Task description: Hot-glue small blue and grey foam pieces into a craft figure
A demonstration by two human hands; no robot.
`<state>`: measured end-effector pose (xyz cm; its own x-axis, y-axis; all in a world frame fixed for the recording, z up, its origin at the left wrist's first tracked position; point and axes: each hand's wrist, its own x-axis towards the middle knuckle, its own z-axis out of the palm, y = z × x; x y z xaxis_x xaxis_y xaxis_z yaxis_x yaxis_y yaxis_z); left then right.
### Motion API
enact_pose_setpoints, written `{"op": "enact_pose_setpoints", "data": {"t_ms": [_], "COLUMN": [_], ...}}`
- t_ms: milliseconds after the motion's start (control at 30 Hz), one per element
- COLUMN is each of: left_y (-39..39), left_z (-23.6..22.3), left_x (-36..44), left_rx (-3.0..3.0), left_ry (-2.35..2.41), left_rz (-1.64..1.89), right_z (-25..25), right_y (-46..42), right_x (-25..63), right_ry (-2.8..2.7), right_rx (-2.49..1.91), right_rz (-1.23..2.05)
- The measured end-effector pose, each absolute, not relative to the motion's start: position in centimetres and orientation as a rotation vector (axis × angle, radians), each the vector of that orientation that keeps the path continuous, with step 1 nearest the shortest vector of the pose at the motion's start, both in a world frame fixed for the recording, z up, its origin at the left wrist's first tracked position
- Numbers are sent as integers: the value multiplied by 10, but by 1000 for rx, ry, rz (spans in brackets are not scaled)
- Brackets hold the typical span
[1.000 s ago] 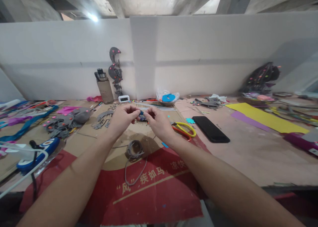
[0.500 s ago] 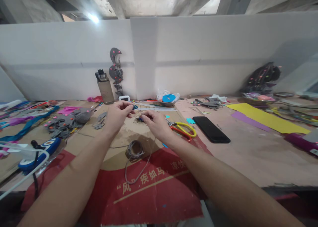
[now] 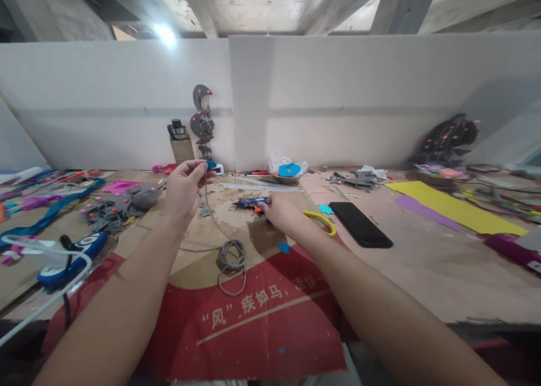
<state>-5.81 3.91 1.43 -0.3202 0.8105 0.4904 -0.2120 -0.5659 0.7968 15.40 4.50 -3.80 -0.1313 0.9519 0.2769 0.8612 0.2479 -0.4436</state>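
My left hand (image 3: 186,190) is raised, with thumb and fingers pinching a small blue cut-out piece (image 3: 211,164). A grey cord (image 3: 210,205) hangs from these fingers down to a loose coil (image 3: 232,256) on the cardboard. My right hand (image 3: 281,211) is closed on a blue glue gun (image 3: 253,202) with an orange trigger; its dark tip points left, low over the cardboard. The gun's handle is mostly hidden by the hand. Scissors with a yellow handle (image 3: 323,222) lie partly behind my right wrist. Another blue cut-out (image 3: 284,248) rests below that wrist.
A black phone (image 3: 360,224) and yellow sheet (image 3: 456,205) lie to the right. Behind stand a bottle (image 3: 181,149) and a bowl (image 3: 288,172) holding blue pieces. At left are a blue power strip (image 3: 74,257), white cable (image 3: 54,298) and grey decorated pieces (image 3: 120,205).
My left hand has moved left and up with the blue piece, and the cord now hangs from it. My right hand has moved away from the left and taken hold of the glue gun.
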Motion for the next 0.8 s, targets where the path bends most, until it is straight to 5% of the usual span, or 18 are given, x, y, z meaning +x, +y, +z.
{"op": "enact_pose_setpoints", "data": {"t_ms": [367,800], "left_y": [34,35], "left_z": [12,11], "left_x": [-47,-49], "left_rx": [1264,1157], "left_ry": [869,857], "left_rz": [1882,1836], "right_z": [-55,-16], "right_y": [64,10], "right_x": [150,133], "right_ry": [-1978,-1589], "right_rx": [-1715,-707], "right_rz": [466,793]}}
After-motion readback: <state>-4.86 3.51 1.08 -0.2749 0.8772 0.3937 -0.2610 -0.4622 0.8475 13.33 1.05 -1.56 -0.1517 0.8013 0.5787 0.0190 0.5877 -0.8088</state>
